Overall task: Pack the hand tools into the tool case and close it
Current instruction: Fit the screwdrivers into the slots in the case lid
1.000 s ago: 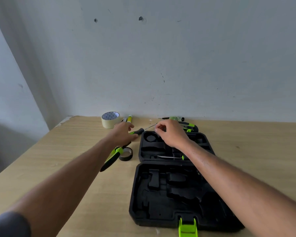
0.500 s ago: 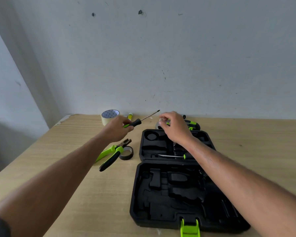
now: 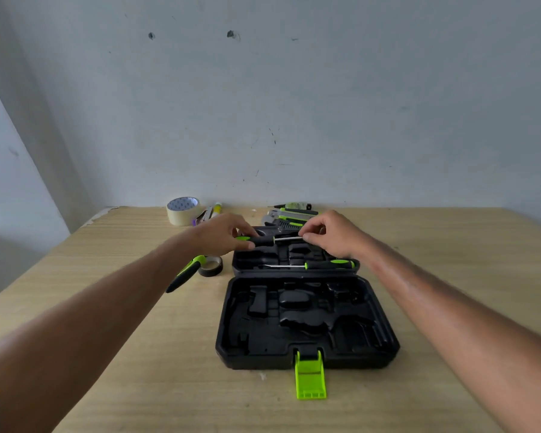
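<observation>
On the tabletop: everything sits near the far edge, against a plain grey wall.
Tabletop: pale wood grain, flat and matte.
Tool case: black moulded plastic, lying open; shaped recesses fill both halves, and a bright green latch hangs off the near edge.
Left hand: fingers curled around the black-and-green handle of a screwdriver, held level over the far half of the case.
Right hand: fingertips pinched on the thin metal shaft of the same screwdriver.
Second screwdriver: lying in the far half, handle to the right.
Pliers: green and black grips, left of the case, beside a dark tape roll.
Masking tape: cream roll, far left.
Writing: too small to read.
</observation>
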`<state>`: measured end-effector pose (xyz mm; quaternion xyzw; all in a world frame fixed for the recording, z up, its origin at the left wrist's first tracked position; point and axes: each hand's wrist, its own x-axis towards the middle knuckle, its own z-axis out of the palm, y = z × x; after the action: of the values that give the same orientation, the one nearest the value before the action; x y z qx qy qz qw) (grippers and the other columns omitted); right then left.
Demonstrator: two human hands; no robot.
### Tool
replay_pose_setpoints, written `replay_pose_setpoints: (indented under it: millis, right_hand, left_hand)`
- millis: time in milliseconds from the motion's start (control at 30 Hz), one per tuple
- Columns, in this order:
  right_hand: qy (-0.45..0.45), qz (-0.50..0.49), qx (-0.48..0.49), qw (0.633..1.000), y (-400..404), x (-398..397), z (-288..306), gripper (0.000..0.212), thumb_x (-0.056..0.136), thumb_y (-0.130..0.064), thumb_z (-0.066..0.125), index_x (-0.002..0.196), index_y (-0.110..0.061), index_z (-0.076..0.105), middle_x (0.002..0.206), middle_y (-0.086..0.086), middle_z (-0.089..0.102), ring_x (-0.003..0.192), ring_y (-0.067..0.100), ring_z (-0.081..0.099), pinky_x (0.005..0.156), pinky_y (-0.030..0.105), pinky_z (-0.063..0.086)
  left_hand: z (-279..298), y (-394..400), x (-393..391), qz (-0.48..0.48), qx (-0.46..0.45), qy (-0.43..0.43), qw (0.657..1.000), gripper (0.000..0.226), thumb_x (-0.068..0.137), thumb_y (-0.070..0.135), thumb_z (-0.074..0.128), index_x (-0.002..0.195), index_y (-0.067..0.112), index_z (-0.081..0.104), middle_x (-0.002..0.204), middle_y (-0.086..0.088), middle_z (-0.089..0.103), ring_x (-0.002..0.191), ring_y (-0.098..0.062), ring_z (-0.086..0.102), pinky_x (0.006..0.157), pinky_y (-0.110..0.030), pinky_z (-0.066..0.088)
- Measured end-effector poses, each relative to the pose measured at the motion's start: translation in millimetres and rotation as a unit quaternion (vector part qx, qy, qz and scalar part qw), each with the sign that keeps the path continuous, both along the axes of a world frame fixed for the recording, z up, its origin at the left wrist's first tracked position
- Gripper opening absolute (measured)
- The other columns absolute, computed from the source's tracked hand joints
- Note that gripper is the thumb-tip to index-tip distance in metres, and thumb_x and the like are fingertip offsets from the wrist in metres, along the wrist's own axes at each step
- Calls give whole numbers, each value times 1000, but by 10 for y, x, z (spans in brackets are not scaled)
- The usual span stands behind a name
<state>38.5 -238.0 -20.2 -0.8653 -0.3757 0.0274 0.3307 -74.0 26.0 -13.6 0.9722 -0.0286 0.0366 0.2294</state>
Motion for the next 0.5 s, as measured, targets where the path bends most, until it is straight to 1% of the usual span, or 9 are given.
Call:
replay_pose_setpoints:
  millis: [67,133,200,267,333,433,500]
  right_hand:
    - [6,2,-25,1000,-61,-42,-24,9,93,-19,72,98,-20,80,83,-14,69,73,-5,57,70,21,41]
    - [8,8,-49,999,-99,-87,-54,9,93,-19,72,98,-21,80,85,-15,69,78,-1,60,75,23,45]
    - [6,9,-68,998,-122,-128,-90,10,93,-21,72,99,-22,80,92,-11,73,86,5,65,79,25,47]
    - [1,4,-75,997,-138,-155,-129,10,93,-20,72,98,-22,80,93,-8,74,87,8,66,77,23,45]
    - [-2,-4,-77,997,-153,-166,-151,10,93,-18,72,97,-22,80,93,-7,75,87,9,67,77,23,45]
    - [-13,-14,-82,996,-167,-165,-155,12,92,-16,72,99,-20,81,95,-3,77,88,12,68,80,25,49]
    - [-12,-20,-75,997,-167,-173,-159,12,92,-15,73,99,-20,81,95,-3,77,89,13,69,82,27,52]
  left_hand:
    - [-30,-35,-16,4,-19,10,1000,26,86,35,79,111,31,77,99,13,62,95,-12,58,86,-31,48]
    - [-58,-61,-39,14,-39,9,999,26,82,35,82,108,34,78,97,15,63,95,-10,60,88,-33,49]
    - [-70,-87,-61,23,-43,0,999,27,79,35,85,105,34,79,95,18,65,94,-6,61,85,-30,48]
    - [-62,-120,-86,25,-38,-3,999,26,79,34,85,104,33,79,93,21,65,92,-1,61,83,-26,47]
    - [-51,-160,-108,22,-25,4,999,26,82,33,82,108,31,78,95,23,64,95,-2,62,84,-24,48]
    - [-80,-193,-109,7,13,11,1000,30,88,32,77,117,28,76,100,19,60,95,-5,60,78,-18,43]
    - [-115,-214,-94,12,26,11,1000,31,88,30,76,119,27,75,103,14,59,93,-5,58,80,-21,43]
